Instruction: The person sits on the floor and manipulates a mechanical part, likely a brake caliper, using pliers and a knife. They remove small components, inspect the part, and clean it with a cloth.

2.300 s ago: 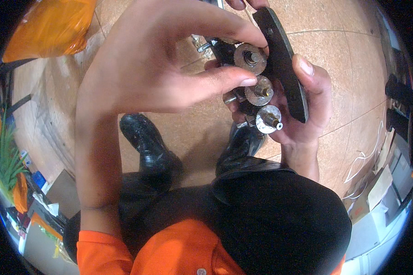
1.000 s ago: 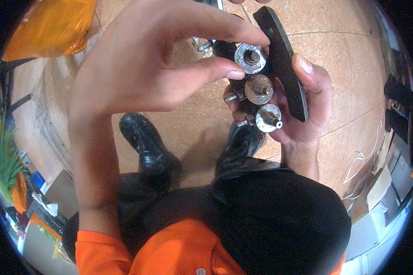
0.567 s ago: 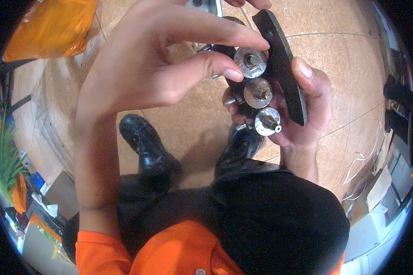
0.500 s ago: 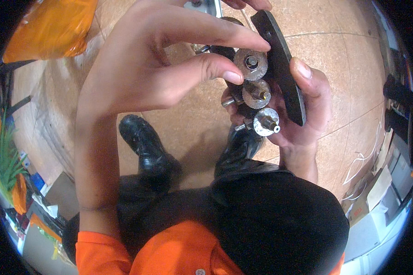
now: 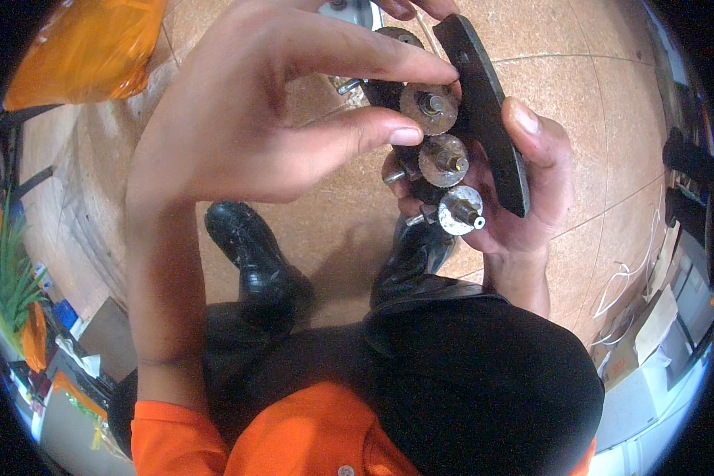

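Right hand: your right hand holds the dark bar, thumb against its right edge, fingers passing behind it and their tips showing left of the discs.
Left hand: your left hand is narrowed, thumb and forefinger at opposite edges of the upper grey disc; you cannot tell how firmly they press.
Bar: it slants between your hands, upper end leaning left, high above the floor.
Disc row: on the bar's left lie the upper grey disc, a toothed disc below it, then a white-smeared disc lowest; short stems stick out of all three.
Partly hidden disc: another disc shows above your forefinger.
Top edge: some fingertips enter beside the bar's upper end; whose they are, you cannot tell.
Feet: your black boots stand on the tiled floor.
Upper left: an orange bag.
Right side: a loose white cord.
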`<state>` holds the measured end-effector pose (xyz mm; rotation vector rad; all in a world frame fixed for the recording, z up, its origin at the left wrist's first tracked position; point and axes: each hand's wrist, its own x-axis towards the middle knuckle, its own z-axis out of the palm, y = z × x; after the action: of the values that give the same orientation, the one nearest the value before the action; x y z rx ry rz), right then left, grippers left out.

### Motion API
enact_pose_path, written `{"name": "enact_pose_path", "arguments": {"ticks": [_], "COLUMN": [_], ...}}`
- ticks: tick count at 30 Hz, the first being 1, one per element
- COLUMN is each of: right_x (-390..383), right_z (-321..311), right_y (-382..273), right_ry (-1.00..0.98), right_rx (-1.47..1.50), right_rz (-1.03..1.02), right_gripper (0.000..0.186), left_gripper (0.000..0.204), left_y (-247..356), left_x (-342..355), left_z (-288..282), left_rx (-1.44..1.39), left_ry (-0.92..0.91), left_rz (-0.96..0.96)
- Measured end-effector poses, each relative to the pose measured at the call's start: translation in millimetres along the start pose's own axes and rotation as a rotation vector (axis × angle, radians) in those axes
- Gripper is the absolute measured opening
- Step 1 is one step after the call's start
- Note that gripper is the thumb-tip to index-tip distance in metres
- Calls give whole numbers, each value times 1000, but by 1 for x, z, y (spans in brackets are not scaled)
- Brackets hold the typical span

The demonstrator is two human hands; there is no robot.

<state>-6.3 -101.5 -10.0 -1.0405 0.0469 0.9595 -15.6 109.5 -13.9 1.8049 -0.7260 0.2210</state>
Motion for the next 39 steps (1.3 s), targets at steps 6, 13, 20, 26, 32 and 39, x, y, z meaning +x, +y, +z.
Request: {"name": "enact_pose_path", "arguments": {"ticks": [6, 13, 20, 26, 32, 39], "right_x": [-1, 0, 1, 0, 1, 2], "right_z": [-5, 1, 7, 0, 4, 4], "right_y": [4, 0, 2, -1, 2, 2], "right_ry": [-106, -51, 4, -37, -21, -40], "right_rx": [167, 82, 60, 30, 53, 24], "right_rz": [0, -26, -67, -14, -15, -29], "right_gripper": [62, 69, 74, 75, 77, 77], "left_gripper": [38, 40, 42, 38, 33, 35], "left_y": [23, 15, -1, -10, 10, -4], "left_x": [5, 3, 2, 2, 8, -3], "left_z": [-4, -5, -7, -11, -4, 5], "left_rx": [72, 45, 59, 201, 168, 58], "left_ry": [-35, -15, -28, -48, -5, 95], "left_rz": [19, 67, 168, 188, 132, 79]}}
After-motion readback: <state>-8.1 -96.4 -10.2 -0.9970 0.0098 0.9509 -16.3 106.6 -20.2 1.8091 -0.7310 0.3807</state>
